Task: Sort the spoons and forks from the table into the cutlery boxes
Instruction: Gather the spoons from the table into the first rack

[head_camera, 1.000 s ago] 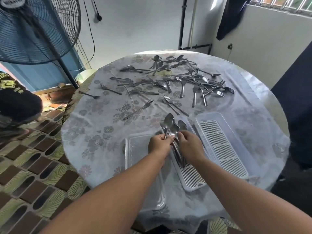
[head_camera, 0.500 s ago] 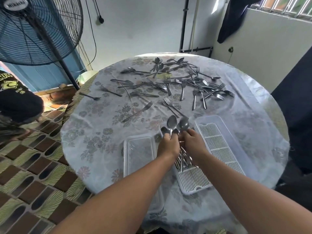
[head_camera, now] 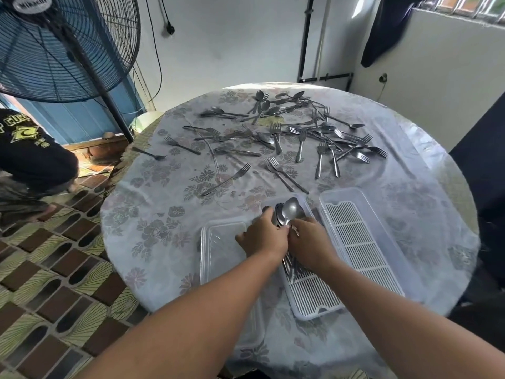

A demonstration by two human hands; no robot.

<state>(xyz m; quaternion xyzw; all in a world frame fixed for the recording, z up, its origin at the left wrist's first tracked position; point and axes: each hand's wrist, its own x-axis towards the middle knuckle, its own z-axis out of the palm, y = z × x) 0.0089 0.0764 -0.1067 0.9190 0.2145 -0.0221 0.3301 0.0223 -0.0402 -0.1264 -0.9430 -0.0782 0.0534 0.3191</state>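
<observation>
- Both hands meet over the middle cutlery box [head_camera: 314,296]: the left hand [head_camera: 263,237] and right hand [head_camera: 310,242] each grip the bundle of spoons [head_camera: 287,212], likely squaring them so they lie together inside.
- Spoon bowls point away, handles down in the box.
- The right-hand box [head_camera: 363,242] holds nothing visible, probably kept for forks.
- Loose forks and spoons [head_camera: 300,138] lie scattered across the far counter [head_camera: 153,214], awaiting sorting.

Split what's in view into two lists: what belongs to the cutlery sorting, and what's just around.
Belongs to the job:
bundle of spoons, in the grip of left hand and right hand
middle cutlery box
right cutlery box
loose forks and spoons

Just around:
clear lid
standing fan
floral tablecloth
</observation>
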